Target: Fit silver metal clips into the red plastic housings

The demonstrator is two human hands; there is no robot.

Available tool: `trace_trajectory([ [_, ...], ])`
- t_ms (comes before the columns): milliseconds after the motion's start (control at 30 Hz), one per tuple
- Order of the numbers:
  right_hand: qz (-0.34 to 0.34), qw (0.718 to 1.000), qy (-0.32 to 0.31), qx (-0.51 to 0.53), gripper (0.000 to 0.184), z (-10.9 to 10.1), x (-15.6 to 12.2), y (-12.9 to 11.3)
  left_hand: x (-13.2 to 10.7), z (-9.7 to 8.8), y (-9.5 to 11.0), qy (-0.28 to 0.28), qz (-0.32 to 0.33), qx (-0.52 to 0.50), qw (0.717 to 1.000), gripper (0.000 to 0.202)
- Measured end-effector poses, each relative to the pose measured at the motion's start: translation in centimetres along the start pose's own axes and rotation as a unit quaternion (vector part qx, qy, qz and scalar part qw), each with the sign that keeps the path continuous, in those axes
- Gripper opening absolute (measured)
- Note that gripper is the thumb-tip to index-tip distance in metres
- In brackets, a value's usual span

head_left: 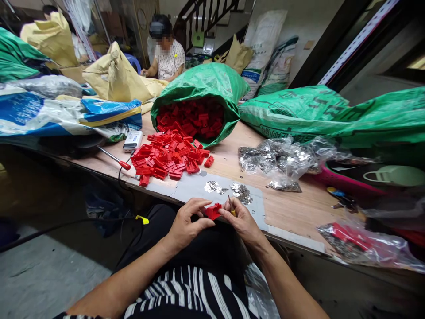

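Note:
My left hand [191,220] pinches a small red plastic part [213,211] between thumb and fingers, just over the table's front edge. My right hand [241,219] is closed on a small yellow-handled tool [233,212] with a thin metal shaft pointing up; its exact kind is hard to make out. The right thumb also touches the red part. Beyond my hands, two small piles of shiny metal pieces [241,193] lie on a grey sheet [257,208]. A heap of similar red parts [169,155] spreads out at the mouth of a green sack [212,79].
Bags of metal pieces [279,157] lie to the right, near a pink basket [352,181]. Another filled bag [368,243] rests at the right front edge. A red-tipped metal rod [114,158] and a white device [133,141] are at left. Another person [168,55] sits across the table.

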State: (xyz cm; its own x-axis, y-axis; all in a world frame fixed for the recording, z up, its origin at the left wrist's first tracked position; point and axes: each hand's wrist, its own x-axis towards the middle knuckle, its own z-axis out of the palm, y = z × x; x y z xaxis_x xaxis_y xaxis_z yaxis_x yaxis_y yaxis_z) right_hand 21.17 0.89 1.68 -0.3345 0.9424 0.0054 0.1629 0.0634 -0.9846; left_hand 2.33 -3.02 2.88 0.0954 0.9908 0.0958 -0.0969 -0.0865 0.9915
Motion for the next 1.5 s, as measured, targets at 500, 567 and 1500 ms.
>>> trace_trajectory([
  [500,0.016,0.999,-0.034,-0.013,0.032,0.6,-0.1,-0.1,-0.8,0.2,-0.3,0.011,0.082,0.135,0.987,0.028],
  [567,0.019,0.999,-0.042,-0.016,0.034,0.8,-0.1,-0.1,-1.0,0.3,-0.5,0.017,0.068,0.113,0.991,0.028],
  [1500,0.097,0.988,-0.121,-0.003,0.031,0.1,2.9,-1.4,-0.1,-1.4,-3.0,0.062,-0.027,-0.102,0.992,0.027],
])
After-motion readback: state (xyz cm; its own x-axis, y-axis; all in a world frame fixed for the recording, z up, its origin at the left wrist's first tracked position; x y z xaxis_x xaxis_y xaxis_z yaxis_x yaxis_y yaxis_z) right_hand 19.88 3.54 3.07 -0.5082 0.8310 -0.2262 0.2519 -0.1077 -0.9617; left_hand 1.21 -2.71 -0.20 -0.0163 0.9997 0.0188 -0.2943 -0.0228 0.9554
